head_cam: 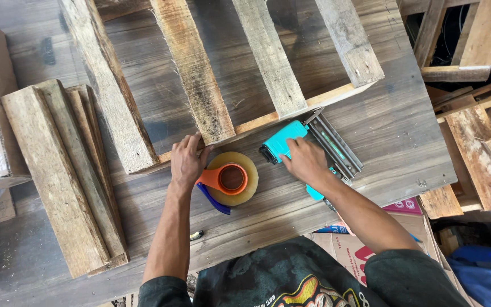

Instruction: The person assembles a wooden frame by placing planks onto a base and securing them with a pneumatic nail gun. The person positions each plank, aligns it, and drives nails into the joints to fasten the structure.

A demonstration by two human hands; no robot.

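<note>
I am watching the right hand point(305, 162) gripping the teal nail gun point(308, 145), fingers wrapped around its body, muzzle meeting the frame's end rail point(291, 111). The left hand point(186, 162) is pressing flat, fingers spread, on that rail left of the gun, holding nothing. In my judgement, a slipping slat point(197, 74) or a deflected nail is endangering those fingers.

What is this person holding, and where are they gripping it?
The right hand grips a turquoise staple gun around its body. The left hand only rests on a wooden slat, beside a tape dispenser.
</note>
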